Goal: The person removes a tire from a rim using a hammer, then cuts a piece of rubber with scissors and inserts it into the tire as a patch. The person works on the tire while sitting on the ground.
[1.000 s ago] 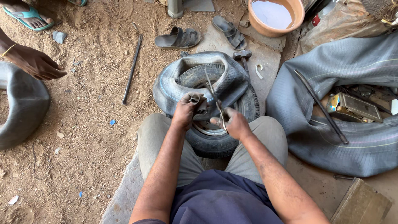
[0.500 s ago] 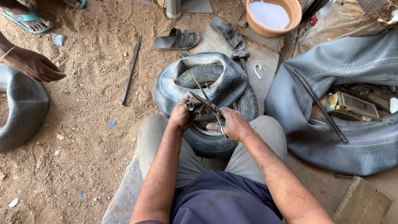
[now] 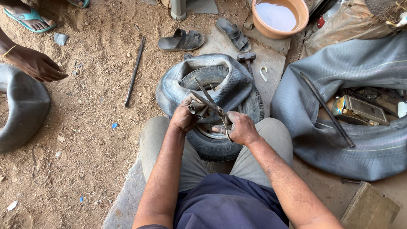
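At frame centre, my left hand [image 3: 183,118] pinches a small rubber piece [image 3: 197,108] over the tyre [image 3: 220,144]. My right hand [image 3: 239,127] grips scissors [image 3: 210,104], blades open at it. Cutting step, I judge; closing the blades steadily comes next.

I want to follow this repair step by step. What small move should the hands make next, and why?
Probably close the scissors on the small rubber piece. The right hand grips the handles, the blades stand open, and the left hand pinches the piece right at them, above the tyre. How deep the piece sits between the blades I cannot tell.
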